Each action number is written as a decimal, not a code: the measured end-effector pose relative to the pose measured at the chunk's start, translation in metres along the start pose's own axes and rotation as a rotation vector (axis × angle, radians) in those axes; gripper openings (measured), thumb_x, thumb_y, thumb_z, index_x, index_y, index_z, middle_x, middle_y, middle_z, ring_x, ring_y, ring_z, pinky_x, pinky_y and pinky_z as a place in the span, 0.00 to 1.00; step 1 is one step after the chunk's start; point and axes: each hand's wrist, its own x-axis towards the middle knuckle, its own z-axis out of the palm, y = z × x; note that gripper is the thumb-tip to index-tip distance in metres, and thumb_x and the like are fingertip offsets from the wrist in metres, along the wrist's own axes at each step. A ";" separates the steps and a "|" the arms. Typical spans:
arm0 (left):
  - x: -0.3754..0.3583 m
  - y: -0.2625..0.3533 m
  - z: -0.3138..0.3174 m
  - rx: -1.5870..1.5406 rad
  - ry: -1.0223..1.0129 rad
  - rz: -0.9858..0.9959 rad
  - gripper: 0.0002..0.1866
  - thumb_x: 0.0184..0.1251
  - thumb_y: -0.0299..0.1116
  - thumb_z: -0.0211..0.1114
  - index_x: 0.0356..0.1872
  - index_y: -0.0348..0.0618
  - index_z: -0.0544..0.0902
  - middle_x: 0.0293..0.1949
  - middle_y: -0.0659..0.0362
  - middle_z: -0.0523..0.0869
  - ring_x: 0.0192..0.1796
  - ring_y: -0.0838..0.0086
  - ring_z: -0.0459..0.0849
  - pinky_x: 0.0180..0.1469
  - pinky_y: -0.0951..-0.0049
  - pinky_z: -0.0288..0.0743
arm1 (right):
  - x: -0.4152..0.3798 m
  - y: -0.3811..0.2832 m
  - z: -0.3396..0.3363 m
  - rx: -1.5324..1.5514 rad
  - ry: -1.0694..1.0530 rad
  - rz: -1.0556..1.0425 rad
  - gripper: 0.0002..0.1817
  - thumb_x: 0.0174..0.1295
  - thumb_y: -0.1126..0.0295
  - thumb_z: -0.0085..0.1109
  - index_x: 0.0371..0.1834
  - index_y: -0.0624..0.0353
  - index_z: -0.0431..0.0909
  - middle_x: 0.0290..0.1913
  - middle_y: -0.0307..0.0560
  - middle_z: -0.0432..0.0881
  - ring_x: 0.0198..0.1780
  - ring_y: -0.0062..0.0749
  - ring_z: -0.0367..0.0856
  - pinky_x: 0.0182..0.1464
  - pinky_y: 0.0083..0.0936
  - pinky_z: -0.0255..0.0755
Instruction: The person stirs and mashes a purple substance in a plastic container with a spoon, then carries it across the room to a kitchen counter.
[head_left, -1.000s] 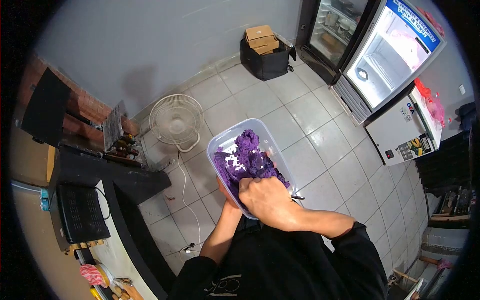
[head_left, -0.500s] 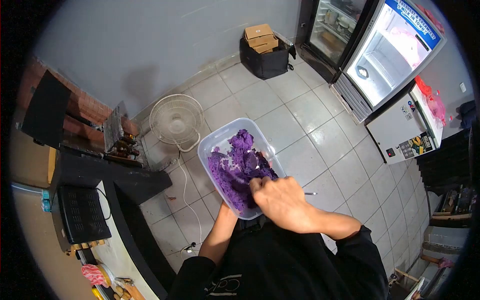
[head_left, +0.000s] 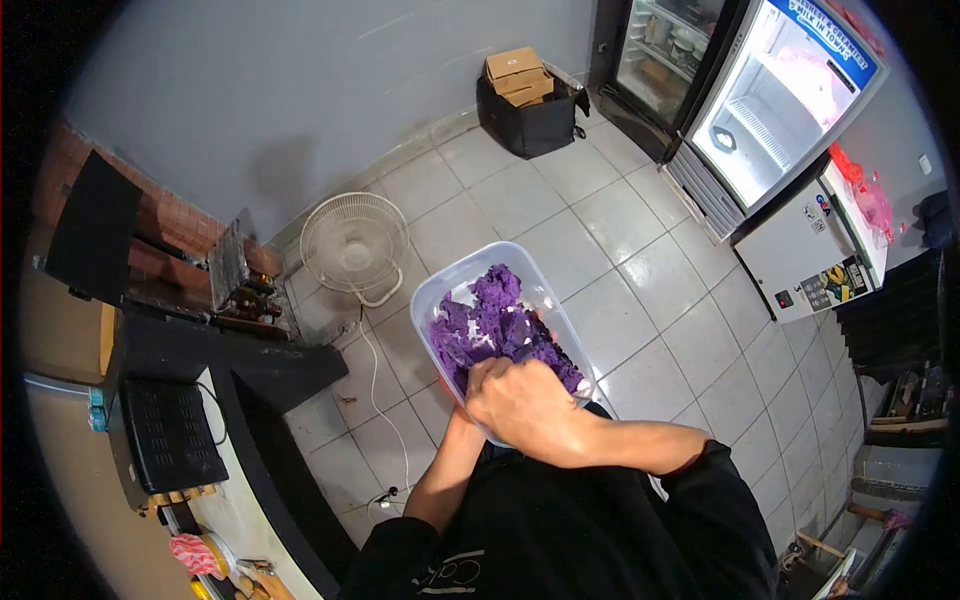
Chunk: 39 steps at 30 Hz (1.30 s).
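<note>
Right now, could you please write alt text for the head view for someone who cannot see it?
A person's left hand supports a translucent tub of purple mash, their closed right hand over its near end; beyond stand a fan on the tiled floor and a lit fridge.

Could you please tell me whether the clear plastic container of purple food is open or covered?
Open: no lid covers the clear plastic container, and the purple mashed food inside shows, partly behind the right hand.

Gray wall (head_left: 300, 90) spans the upper frame. Light square floor tiles (head_left: 560, 250) cover the center. A round fan (head_left: 354, 243) stands left of center. An illuminated glass-door refrigerator (head_left: 775, 105) occupies the upper right.
</note>
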 end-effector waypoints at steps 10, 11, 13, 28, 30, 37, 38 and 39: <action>0.011 0.002 -0.008 -0.113 -0.033 0.028 0.25 0.64 0.50 0.56 0.54 0.46 0.66 0.53 0.52 0.73 0.56 0.57 0.74 0.58 0.55 0.66 | -0.012 0.002 -0.013 0.136 -0.075 0.024 0.09 0.50 0.75 0.58 0.31 0.70 0.77 0.24 0.54 0.82 0.26 0.41 0.85 0.24 0.33 0.77; 0.012 0.002 -0.007 -0.121 -0.034 0.031 0.25 0.64 0.50 0.56 0.54 0.46 0.66 0.54 0.52 0.73 0.56 0.57 0.74 0.58 0.55 0.66 | -0.014 0.006 -0.018 0.200 -0.092 0.059 0.09 0.51 0.76 0.57 0.33 0.70 0.76 0.24 0.55 0.82 0.27 0.44 0.86 0.25 0.35 0.77; 0.014 0.003 -0.008 -0.133 -0.035 0.043 0.25 0.64 0.51 0.56 0.54 0.46 0.66 0.54 0.52 0.73 0.56 0.56 0.74 0.58 0.55 0.66 | -0.018 0.007 -0.022 0.294 -0.133 0.139 0.09 0.54 0.76 0.55 0.37 0.71 0.75 0.26 0.59 0.83 0.28 0.52 0.86 0.26 0.41 0.77; 0.015 0.001 -0.008 -0.177 -0.067 0.035 0.29 0.63 0.55 0.54 0.57 0.45 0.65 0.56 0.51 0.73 0.58 0.55 0.74 0.61 0.54 0.65 | -0.001 0.006 -0.001 0.257 -0.047 0.060 0.08 0.52 0.74 0.57 0.32 0.69 0.78 0.26 0.57 0.83 0.29 0.47 0.87 0.28 0.36 0.78; 0.012 -0.002 -0.010 -0.187 -0.067 0.031 0.30 0.63 0.55 0.54 0.58 0.45 0.65 0.57 0.51 0.73 0.59 0.55 0.73 0.61 0.54 0.65 | 0.005 0.005 0.009 0.196 -0.079 0.050 0.07 0.51 0.74 0.58 0.31 0.67 0.79 0.26 0.56 0.83 0.30 0.45 0.87 0.29 0.34 0.78; 0.014 -0.007 -0.021 -0.320 -0.044 0.097 0.32 0.63 0.57 0.54 0.59 0.45 0.64 0.58 0.51 0.72 0.60 0.54 0.73 0.62 0.53 0.65 | 0.003 0.026 -0.020 0.238 -0.095 0.133 0.07 0.49 0.75 0.61 0.31 0.66 0.79 0.25 0.56 0.83 0.31 0.49 0.86 0.31 0.38 0.78; 0.016 -0.008 -0.023 -0.334 -0.038 0.111 0.32 0.63 0.57 0.53 0.60 0.45 0.64 0.58 0.51 0.72 0.60 0.54 0.73 0.62 0.53 0.65 | 0.001 0.028 -0.032 0.252 -0.115 0.158 0.08 0.49 0.75 0.62 0.31 0.66 0.79 0.24 0.56 0.83 0.30 0.51 0.86 0.31 0.39 0.78; 0.016 -0.009 -0.024 -0.348 -0.034 0.124 0.32 0.63 0.57 0.53 0.60 0.45 0.64 0.58 0.51 0.72 0.60 0.54 0.73 0.62 0.53 0.65 | -0.002 0.031 -0.043 0.281 -0.121 0.153 0.08 0.48 0.75 0.62 0.31 0.67 0.79 0.24 0.57 0.82 0.31 0.52 0.85 0.32 0.40 0.77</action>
